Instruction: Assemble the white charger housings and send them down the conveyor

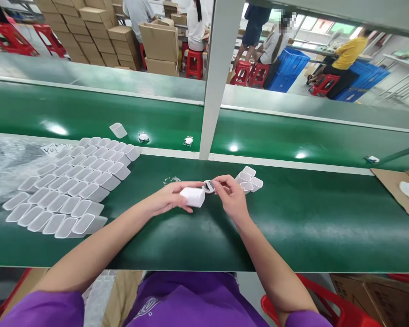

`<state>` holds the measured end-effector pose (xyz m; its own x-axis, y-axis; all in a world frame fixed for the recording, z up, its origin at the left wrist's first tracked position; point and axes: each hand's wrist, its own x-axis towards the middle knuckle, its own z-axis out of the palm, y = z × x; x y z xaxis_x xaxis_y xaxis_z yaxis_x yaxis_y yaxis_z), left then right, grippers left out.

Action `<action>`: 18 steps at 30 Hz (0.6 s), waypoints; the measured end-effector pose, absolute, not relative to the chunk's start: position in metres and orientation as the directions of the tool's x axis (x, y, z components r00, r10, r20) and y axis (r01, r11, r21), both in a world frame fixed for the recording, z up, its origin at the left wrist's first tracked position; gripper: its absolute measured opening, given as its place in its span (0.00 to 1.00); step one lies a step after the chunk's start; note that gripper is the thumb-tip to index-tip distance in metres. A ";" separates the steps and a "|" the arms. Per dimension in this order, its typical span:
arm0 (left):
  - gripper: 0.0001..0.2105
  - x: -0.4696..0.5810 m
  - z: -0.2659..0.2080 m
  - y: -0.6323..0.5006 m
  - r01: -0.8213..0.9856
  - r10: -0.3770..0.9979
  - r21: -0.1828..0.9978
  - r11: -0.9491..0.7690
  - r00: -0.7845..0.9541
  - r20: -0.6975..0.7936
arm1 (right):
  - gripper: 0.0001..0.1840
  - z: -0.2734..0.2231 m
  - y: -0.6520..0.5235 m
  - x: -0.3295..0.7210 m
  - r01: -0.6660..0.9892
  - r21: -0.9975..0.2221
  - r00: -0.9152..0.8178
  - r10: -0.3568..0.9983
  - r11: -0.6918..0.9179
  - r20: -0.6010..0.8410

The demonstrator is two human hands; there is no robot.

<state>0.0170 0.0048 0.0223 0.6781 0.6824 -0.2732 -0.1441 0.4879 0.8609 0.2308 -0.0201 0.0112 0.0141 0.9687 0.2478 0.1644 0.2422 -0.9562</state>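
Note:
My left hand [167, 198] is closed around a small white plastic housing [193, 197], its smooth side turned towards me. My right hand [232, 196] pinches a small round white part with a dark middle [209, 186], just beyond the housing. The tip of my left index finger reaches this round part too. Whether it touches the housing I cannot tell. Behind my right hand stand several open white housings [248, 178]. Tiny pale pieces [172, 180] lie scattered beyond my left hand.
Rows of open white housings [68, 190] cover the left of the green bench [197, 240], beside clear plastic wrap [13, 163]. Small circuit parts [188, 141] and a single housing [118, 130] lie on the green belt behind. A grey post [218, 77] rises ahead; cardboard [400, 195] lies right.

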 end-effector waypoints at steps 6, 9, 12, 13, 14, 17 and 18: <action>0.30 0.011 0.012 -0.009 -0.264 0.674 0.770 0.581 0.687 -0.274 | 0.08 0.013 -0.018 0.213 0.404 -0.801 -0.101 0.892 0.442 0.441; 0.29 0.012 0.008 -0.007 -0.303 0.691 0.748 0.590 0.668 -0.275 | 0.08 0.008 -0.017 0.211 0.485 -0.719 -0.121 0.853 0.498 0.508; 0.29 0.012 0.004 -0.007 -0.319 0.702 0.737 0.596 0.653 -0.286 | 0.08 0.002 -0.016 0.208 0.529 -0.675 -0.130 0.835 0.514 0.534; 0.29 0.011 0.003 -0.007 -0.322 0.703 0.733 0.599 0.649 -0.290 | 0.08 0.000 -0.016 0.207 0.539 -0.662 -0.131 0.828 0.521 0.545; 0.29 0.011 0.002 -0.007 -0.323 0.702 0.728 0.605 0.648 -0.295 | 0.07 -0.002 -0.016 0.207 0.550 -0.646 -0.133 0.819 0.530 0.559; 0.28 0.009 0.002 -0.007 -0.329 0.688 0.705 0.628 0.658 -0.306 | 0.06 -0.005 -0.015 0.205 0.582 -0.578 -0.156 0.775 0.573 0.612; 0.28 0.008 0.003 -0.007 -0.335 0.685 0.698 0.633 0.661 -0.304 | 0.06 -0.006 -0.015 0.204 0.591 -0.556 -0.166 0.763 0.585 0.625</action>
